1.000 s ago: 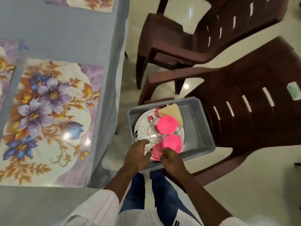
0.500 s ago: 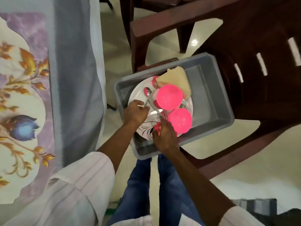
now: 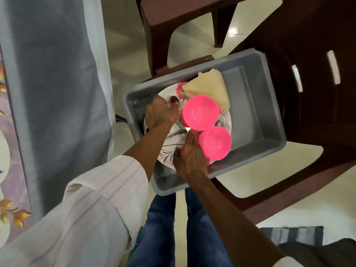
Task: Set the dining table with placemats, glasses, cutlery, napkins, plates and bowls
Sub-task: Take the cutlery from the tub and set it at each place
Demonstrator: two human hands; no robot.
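Left hand (image 3: 159, 113) has slid up the plate's left rim toward the spoon (image 3: 173, 100) since the earlier frame; right hand (image 3: 189, 157) has barely shifted. The view has also closed in.

Plate (image 3: 170, 146) sits mid-frame in the grey tub (image 3: 256, 105) on the chair (image 3: 308, 93). It carries the upper pink bowl (image 3: 200, 112), lower pink bowl (image 3: 214, 142), napkin (image 3: 210, 89) and loose cutlery (image 3: 178, 132). Nothing from it is on the tabletop (image 3: 57, 83) yet; a placemat (image 3: 11, 132) shows at far left.

Left fingers are curled down at the rim, hidden under the hand, so plate or spoon cannot be told. Right fingers look mostly straight, lying on the plate's near rim and touching the lower bowl.

Risks:
- Everything on the plate is loose, so a tilted lift would likely slide the bowls and cutlery off.
- The tub's near corner appears to overhang the seat, so pressing down there could tip it.

The plate lies directly under both hands, with the cutlery between them.
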